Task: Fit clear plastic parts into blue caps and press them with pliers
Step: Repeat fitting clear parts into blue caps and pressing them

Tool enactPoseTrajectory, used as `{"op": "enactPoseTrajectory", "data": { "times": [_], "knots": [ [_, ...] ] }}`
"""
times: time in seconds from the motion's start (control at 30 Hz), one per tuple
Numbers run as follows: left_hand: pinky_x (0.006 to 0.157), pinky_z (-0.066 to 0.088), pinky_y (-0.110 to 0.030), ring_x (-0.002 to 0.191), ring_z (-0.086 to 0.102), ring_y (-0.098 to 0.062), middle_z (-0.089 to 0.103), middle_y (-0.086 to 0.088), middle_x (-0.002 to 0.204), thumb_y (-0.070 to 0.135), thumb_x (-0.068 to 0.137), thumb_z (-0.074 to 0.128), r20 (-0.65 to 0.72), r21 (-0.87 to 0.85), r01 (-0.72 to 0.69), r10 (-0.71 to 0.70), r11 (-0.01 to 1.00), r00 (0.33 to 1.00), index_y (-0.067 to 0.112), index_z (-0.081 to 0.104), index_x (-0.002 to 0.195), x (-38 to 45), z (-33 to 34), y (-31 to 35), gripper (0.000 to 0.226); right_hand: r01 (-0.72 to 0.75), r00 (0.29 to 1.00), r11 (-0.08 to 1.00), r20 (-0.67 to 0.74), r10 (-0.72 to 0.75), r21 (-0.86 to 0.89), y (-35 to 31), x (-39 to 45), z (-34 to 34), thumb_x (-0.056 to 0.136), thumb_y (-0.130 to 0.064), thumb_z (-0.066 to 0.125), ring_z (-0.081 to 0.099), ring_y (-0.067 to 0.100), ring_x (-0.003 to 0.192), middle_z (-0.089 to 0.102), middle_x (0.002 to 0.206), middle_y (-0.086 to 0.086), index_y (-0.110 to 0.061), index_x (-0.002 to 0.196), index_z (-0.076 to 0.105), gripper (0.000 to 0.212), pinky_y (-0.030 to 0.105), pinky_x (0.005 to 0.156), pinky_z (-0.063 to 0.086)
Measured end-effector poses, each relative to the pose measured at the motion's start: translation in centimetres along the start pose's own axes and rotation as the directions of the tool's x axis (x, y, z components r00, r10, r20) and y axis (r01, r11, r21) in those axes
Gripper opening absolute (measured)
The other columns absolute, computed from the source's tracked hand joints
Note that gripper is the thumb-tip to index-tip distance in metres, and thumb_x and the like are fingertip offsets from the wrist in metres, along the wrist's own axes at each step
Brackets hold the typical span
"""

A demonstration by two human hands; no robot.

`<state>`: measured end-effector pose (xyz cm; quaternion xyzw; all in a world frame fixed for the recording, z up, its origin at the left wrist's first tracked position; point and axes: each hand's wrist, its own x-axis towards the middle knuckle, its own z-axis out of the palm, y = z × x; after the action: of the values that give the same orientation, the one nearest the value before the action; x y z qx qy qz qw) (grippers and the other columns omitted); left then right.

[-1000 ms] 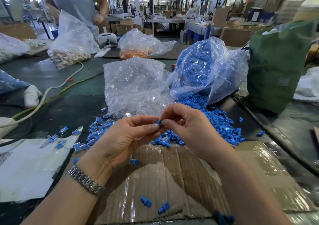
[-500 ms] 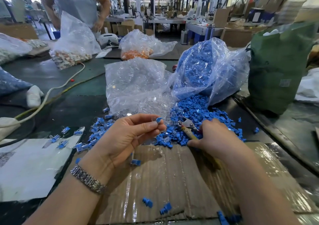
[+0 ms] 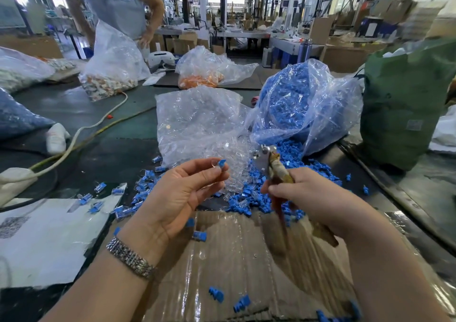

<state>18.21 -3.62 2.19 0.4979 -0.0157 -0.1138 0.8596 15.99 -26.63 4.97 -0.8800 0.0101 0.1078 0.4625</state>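
My left hand point(image 3: 180, 193) pinches a small blue cap with a clear plastic part point(image 3: 220, 163) between thumb and fingertips, held up above the table. My right hand point(image 3: 303, 198) grips the worn handles of a pair of pliers point(image 3: 274, 171), lifted with the metal jaws pointing up and away, just right of the cap and apart from it. Behind the hands, a pile of loose blue caps point(image 3: 278, 188) spills from a clear bag of blue caps point(image 3: 303, 107). A clear bag of clear parts point(image 3: 199, 129) lies left of it.
Taped cardboard point(image 3: 246, 260) covers the near table, with a few blue caps on it. Finished pieces point(image 3: 98, 198) lie scattered to the left by a white sheet point(image 3: 44, 237). A green sack point(image 3: 404, 104) stands right. A person point(image 3: 116, 3) stands at the far side among other bags.
My right hand left the cap, reached down to the pliers on the blue pile, and has now lifted them up beside my left hand, which keeps holding the cap.
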Motion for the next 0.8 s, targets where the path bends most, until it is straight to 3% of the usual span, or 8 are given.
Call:
{"op": "enactPoseTrajectory", "data": {
  "times": [0.1, 0.17, 0.27, 0.4, 0.57, 0.67, 0.8],
  "knots": [
    [0.080, 0.061, -0.029, 0.097, 0.074, -0.023, 0.075, -0.018, 0.109, 0.003, 0.074, 0.070, -0.011, 0.017, -0.032, 0.032, 0.999, 0.999, 0.001, 0.073, 0.104, 0.1, 0.0, 0.0, 0.030, 0.018, 0.967, 0.993, 0.249, -0.046, 0.113, -0.6, -0.7, 0.9, 0.102, -0.019, 0.054, 0.068, 0.017, 0.079, 0.076, 0.093, 0.015, 0.003, 0.102, 0.068, 0.026, 0.025, 0.068, 0.051],
    [0.086, 0.060, -0.031, 0.099, 0.074, -0.021, 0.075, -0.016, 0.109, 0.004, 0.074, 0.070, 0.000, 0.029, -0.047, 0.047, 0.998, 0.999, 0.001, 0.073, 0.106, 0.2, 0.0, 0.0, 0.032, 0.029, 0.950, 0.993, 0.304, -0.064, 0.118, -0.8, -0.9, 1.5, 0.104, -0.021, 0.052, 0.070, 0.021, 0.079, 0.075, 0.092, 0.018, 0.009, 0.104, 0.063, 0.032, 0.030, 0.071, 0.054],
    [0.087, 0.060, -0.029, 0.098, 0.073, -0.020, 0.076, -0.013, 0.107, 0.005, 0.073, 0.071, 0.022, 0.071, -0.066, 0.064, 0.995, 0.998, 0.005, 0.076, 0.100, 0.1, 0.1, -0.2, 0.028, 0.070, 0.942, 0.989, 0.318, -0.108, 0.131, -1.2, -1.2, 2.1, 0.105, -0.021, 0.051, 0.068, 0.023, 0.077, 0.072, 0.082, 0.012, 0.010, 0.099, 0.061, 0.034, 0.037, 0.074, 0.057],
    [0.086, 0.060, -0.029, 0.101, 0.073, -0.025, 0.075, -0.017, 0.108, 0.005, 0.073, 0.072, 0.047, 0.098, -0.071, 0.067, 0.993, 0.997, 0.007, 0.079, 0.095, 0.0, 0.2, -0.3, 0.024, 0.097, 0.934, 0.988, 0.333, -0.133, 0.120, -1.7, -1.5, 2.5, 0.105, -0.026, 0.051, 0.070, 0.023, 0.078, 0.072, 0.079, 0.006, -0.006, 0.090, 0.062, 0.028, 0.041, 0.079, 0.059],
    [0.082, 0.060, -0.028, 0.101, 0.072, -0.025, 0.076, -0.015, 0.105, 0.021, 0.065, 0.079, 0.049, 0.263, -0.152, 0.145, 0.953, 0.988, 0.014, 0.080, 0.095, -0.2, 0.3, -0.4, 0.030, 0.101, 0.943, 0.991, 0.308, -0.125, 0.092, -1.6, -1.3, 2.8, 0.105, -0.034, 0.050, 0.071, 0.023, 0.076, 0.073, 0.076, 0.004, -0.004, 0.090, 0.063, 0.036, 0.042, 0.079, 0.059],
    [0.083, 0.058, -0.026, 0.103, 0.072, -0.022, 0.077, -0.011, 0.103, 0.025, 0.068, 0.078, 0.044, 0.347, -0.191, 0.187, 0.918, 0.981, 0.018, 0.080, 0.094, -0.2, 0.2, -0.6, 0.027, 0.083, 0.960, 0.994, 0.261, -0.100, 0.076, -1.5, -1.0, 3.4, 0.104, -0.043, 0.050, 0.070, 0.023, 0.066, 0.069, 0.068, 0.002, -0.004, 0.090, 0.064, 0.043, 0.040, 0.071, 0.059],
    [0.094, 0.052, -0.035, 0.104, 0.072, -0.022, 0.078, -0.008, 0.101, 0.022, 0.073, 0.075, 0.015, 0.419, -0.199, 0.212, 0.886, 0.977, 0.017, 0.079, 0.097, 0.0, 0.1, -0.9, 0.025, 0.073, 0.975, 0.997, 0.206, -0.080, 0.039, -1.6, -0.6, 4.2, 0.103, -0.047, 0.050, 0.065, 0.020, 0.051, 0.064, 0.060, 0.005, -0.008, 0.082, 0.062, 0.046, 0.032, 0.056, 0.054]
  ]
}}
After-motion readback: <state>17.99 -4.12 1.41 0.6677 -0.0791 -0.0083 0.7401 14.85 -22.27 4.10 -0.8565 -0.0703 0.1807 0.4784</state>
